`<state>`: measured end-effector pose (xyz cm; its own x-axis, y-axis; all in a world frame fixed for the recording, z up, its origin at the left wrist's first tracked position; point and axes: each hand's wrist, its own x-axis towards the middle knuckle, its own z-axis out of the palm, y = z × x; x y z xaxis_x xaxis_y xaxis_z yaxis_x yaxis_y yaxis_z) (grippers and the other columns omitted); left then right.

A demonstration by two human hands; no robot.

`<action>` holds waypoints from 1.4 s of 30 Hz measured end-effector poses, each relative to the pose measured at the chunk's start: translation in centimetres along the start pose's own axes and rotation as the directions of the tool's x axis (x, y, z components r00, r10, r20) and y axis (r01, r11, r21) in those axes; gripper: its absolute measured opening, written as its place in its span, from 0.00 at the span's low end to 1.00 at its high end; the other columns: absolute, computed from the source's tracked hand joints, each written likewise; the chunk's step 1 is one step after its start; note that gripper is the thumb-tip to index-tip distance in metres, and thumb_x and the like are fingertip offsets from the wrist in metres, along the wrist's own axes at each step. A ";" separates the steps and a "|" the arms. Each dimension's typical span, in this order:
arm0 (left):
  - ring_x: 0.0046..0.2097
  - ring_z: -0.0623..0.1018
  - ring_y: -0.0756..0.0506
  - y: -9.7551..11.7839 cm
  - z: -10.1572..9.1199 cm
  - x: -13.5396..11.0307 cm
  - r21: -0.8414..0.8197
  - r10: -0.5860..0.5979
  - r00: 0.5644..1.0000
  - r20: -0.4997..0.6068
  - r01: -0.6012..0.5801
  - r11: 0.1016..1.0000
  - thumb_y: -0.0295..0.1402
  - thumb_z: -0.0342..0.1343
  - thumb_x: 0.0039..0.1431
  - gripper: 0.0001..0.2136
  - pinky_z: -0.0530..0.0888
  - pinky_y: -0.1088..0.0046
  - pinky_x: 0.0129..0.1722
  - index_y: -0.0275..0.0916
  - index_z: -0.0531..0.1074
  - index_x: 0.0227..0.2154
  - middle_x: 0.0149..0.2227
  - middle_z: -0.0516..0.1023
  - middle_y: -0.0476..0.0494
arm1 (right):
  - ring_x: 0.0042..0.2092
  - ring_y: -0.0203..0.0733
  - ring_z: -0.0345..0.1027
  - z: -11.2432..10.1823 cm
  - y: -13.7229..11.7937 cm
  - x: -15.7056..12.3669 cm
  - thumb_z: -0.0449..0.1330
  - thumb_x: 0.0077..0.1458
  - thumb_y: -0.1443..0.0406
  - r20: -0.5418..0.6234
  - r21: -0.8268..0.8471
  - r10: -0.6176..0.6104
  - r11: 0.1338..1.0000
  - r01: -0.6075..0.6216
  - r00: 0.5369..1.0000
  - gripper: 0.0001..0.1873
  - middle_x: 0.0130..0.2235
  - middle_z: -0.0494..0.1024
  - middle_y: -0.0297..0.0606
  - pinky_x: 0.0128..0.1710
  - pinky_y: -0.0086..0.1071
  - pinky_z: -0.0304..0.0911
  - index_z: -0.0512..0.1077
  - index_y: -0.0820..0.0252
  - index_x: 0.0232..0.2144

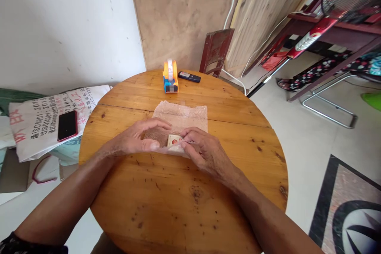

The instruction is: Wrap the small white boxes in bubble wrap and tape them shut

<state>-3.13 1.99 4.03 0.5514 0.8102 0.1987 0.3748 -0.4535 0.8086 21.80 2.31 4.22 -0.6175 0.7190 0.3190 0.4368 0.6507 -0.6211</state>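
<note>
A sheet of clear bubble wrap point(178, 113) lies on the round wooden table, with a small pale box with a red mark point(173, 140) on its near part. My right hand point(204, 147) pinches the near edge of the wrap beside the box, its fingertips covering the box's right side. On the left, my left hand point(139, 135) hovers over the wrap with thumb and fingers apart. Its thumb is at the wrap's near edge; whether it presses on the film I cannot tell.
An orange and blue tape dispenser point(170, 79) and a dark remote-like device point(189, 76) sit at the table's far side. A phone point(67, 125) rests on a printed white sack point(38, 127) at left. A red chair point(216, 51) stands behind; a person's legs point(318, 67) show at right.
</note>
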 end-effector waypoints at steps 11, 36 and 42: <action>0.48 0.77 0.43 0.3 2.4 0.2 0.110 0.021 0.991 -0.133 -0.006 0.994 0.35 0.62 0.53 0.07 0.72 0.66 0.47 0.38 0.74 0.32 0.47 0.77 0.41 | 0.35 0.37 0.70 0.5 0.7 0.1 0.57 0.55 0.68 -0.100 0.098 0.061 0.994 -0.052 0.993 0.07 0.36 0.77 0.38 0.34 0.29 0.62 0.68 0.58 0.25; 0.35 0.76 0.50 0.2 4.2 1.0 -0.096 -0.055 0.960 -0.274 0.030 0.995 0.29 0.58 0.56 0.07 0.70 0.75 0.36 0.37 0.70 0.23 0.35 0.78 0.45 | 0.30 0.35 0.65 0.8 1.6 0.1 0.60 0.51 0.64 -0.081 0.198 0.242 0.955 -0.222 0.967 0.08 0.33 0.77 0.36 0.29 0.28 0.58 0.68 0.59 0.23; 0.35 0.76 0.49 0.0 4.3 1.3 -0.183 -0.115 0.957 -0.266 0.067 0.981 0.32 0.59 0.54 0.07 0.70 0.74 0.36 0.37 0.70 0.23 0.34 0.78 0.44 | 0.29 0.35 0.64 0.9 2.2 0.2 0.62 0.48 0.60 0.013 0.353 0.363 0.870 -0.343 0.932 0.09 0.34 0.77 0.37 0.27 0.28 0.58 0.69 0.59 0.24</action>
<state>0.77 1.42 1.92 0.2862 0.9264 0.2446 0.2683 -0.3225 0.9077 22.04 3.69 2.23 -0.4253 0.9029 0.0630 0.3615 0.2333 -0.9027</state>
